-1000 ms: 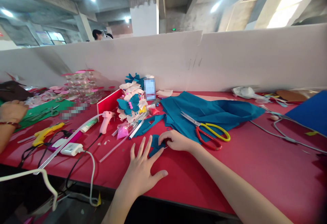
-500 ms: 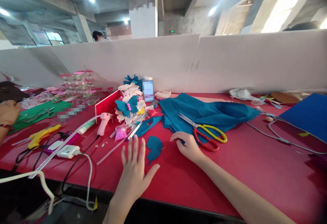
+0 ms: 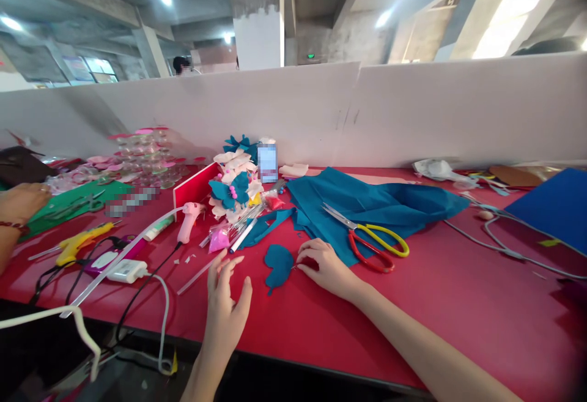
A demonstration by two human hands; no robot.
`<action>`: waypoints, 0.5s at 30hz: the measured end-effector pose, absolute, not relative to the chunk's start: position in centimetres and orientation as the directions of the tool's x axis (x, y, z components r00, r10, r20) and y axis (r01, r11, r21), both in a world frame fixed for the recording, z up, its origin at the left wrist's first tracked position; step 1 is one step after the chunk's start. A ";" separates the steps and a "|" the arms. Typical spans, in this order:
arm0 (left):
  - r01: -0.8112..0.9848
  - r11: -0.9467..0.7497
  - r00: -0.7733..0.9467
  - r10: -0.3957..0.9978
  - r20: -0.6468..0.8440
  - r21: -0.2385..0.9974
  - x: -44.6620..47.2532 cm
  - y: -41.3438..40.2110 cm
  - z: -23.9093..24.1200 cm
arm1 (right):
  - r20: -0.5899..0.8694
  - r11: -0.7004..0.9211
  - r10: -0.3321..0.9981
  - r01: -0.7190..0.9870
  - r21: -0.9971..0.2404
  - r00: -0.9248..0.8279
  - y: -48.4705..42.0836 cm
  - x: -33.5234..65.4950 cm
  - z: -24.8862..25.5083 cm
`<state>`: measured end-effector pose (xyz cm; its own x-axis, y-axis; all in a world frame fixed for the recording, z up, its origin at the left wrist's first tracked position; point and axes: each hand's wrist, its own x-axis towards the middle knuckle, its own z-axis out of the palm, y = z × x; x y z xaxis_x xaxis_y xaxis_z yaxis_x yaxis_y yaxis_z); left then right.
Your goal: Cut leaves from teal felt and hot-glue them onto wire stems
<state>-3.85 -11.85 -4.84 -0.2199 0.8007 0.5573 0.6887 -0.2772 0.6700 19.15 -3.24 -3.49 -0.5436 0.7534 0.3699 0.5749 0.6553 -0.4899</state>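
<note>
A teal felt cutout with a lobed, leaf-like outline [image 3: 277, 267] lies flat on the red table between my hands. My right hand [image 3: 325, 269] rests at its right edge, thumb and forefinger closed together on a thin pin-like piece [image 3: 295, 266], too small to make out clearly. Left of the cutout, my left hand [image 3: 228, 295] hovers over the table with its fingers apart and nothing in it. Scissors [image 3: 367, 240] with one red and one yellow handle lie partly on a large teal felt sheet [image 3: 380, 200], just beyond my right hand.
A pink glue gun [image 3: 189, 221], a yellow glue gun [image 3: 82, 243] and a white plug adapter [image 3: 127, 271] with cables lie to the left. Felt flowers [image 3: 236, 188] and a phone [image 3: 268, 163] stand at the back. Another person's hand [image 3: 21, 206] is at far left.
My right hand has come down beside the cutout and closed at the thin piece by its edge. My left hand has drawn back leftward, its fingers now more bent.
</note>
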 end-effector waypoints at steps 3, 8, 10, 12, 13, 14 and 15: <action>0.671 -0.310 -0.216 0.787 0.578 0.673 -3.9 -11.9 -4.7 | 0.317 0.641 0.763 0.592 -0.489 -0.563 -3.3 19.0 -3.3; 0.672 -0.322 -0.216 0.776 0.593 0.667 -3.9 -11.9 -4.5 | 0.334 0.675 0.732 0.567 -0.471 -0.594 -3.8 19.1 -2.6; 0.674 -0.319 -0.218 0.776 0.591 0.667 -4.0 -11.9 -4.5 | 0.400 0.707 0.707 0.553 -0.441 -0.583 -4.1 19.3 -2.2; 0.676 -0.315 -0.220 0.777 0.590 0.667 -4.1 -11.9 -4.5 | 0.468 0.741 0.671 0.541 -0.398 -0.575 -4.5 19.5 -1.8; 0.675 -0.315 -0.221 0.777 0.590 0.667 -4.1 -11.9 -4.5 | 0.499 0.760 0.648 0.532 -0.374 -0.575 -4.8 19.6 -1.7; 0.674 -0.319 -0.220 0.775 0.593 0.666 -4.1 -12.0 -4.4 | 0.523 0.775 0.628 0.525 -0.351 -0.576 -4.9 19.6 -1.5; 0.675 -0.331 -0.209 0.772 0.601 0.659 -4.0 -12.0 -4.3 | 0.538 0.785 0.614 0.522 -0.334 -0.578 -5.1 19.6 -1.4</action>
<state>-4.02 -12.02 -4.32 -0.2089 0.7716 0.6009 0.6754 -0.3306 0.6593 19.64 -5.09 -1.42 -0.5784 0.6136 0.5376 0.5222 0.7848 -0.3339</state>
